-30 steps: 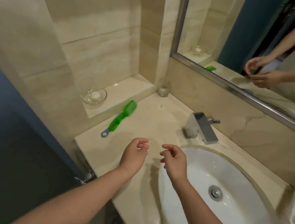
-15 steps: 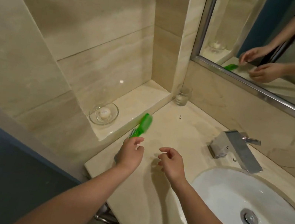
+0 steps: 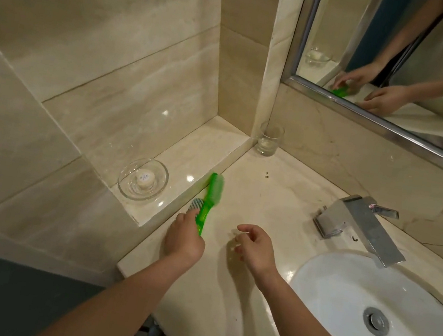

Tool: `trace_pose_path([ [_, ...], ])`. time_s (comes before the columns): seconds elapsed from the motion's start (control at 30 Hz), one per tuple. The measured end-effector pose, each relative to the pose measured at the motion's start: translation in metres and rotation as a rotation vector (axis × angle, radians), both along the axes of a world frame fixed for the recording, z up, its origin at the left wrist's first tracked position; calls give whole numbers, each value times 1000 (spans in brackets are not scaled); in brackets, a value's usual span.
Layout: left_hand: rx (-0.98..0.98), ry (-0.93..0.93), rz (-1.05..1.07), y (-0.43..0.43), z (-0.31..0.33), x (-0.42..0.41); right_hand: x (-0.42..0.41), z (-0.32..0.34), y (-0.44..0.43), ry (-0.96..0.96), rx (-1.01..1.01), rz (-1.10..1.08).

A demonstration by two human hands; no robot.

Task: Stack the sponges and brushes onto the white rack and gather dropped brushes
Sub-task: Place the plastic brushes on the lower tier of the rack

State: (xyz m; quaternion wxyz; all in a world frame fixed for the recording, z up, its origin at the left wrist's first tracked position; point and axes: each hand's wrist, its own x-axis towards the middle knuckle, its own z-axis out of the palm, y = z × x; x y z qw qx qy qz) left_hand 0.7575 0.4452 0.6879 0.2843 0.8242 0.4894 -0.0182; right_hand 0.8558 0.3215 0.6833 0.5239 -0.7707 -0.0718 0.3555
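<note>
We note a beige stone countertop (image 3: 268,193) under a wall mirror (image 3: 409,52), with a white sink (image 3: 411,302) to the right and a raised ledge (image 3: 197,146) to the left. A chrome faucet (image 3: 363,226) stands behind the sink. The left hand (image 3: 185,239) curls round the handle of the green brush (image 3: 210,198), whose blurred head points away along the ledge edge. The right hand (image 3: 255,248) hovers beside it, fingers loosely curled, holding nothing. A glass dish (image 3: 164,176) sits on the ledge; a tumbler (image 3: 269,139) stands in the corner.
</note>
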Motion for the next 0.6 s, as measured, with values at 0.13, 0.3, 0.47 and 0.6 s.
trace_pose_path([
  [0.13, -90, -41, 12, -2, -7, -1, 0, -1, -5, 20, 5, -22],
  [0.3, -125, -191, -19, -20, -12, 4, -1, 6, -13, 69, 49, -95],
  [0.47, -219, -280, -122, -51, -11, 10, 5, 21, -34, 100, 126, -213],
  [0.6, -303, -318, -150, -83, -11, 9, 10, 29, -66, 71, 168, -374],
])
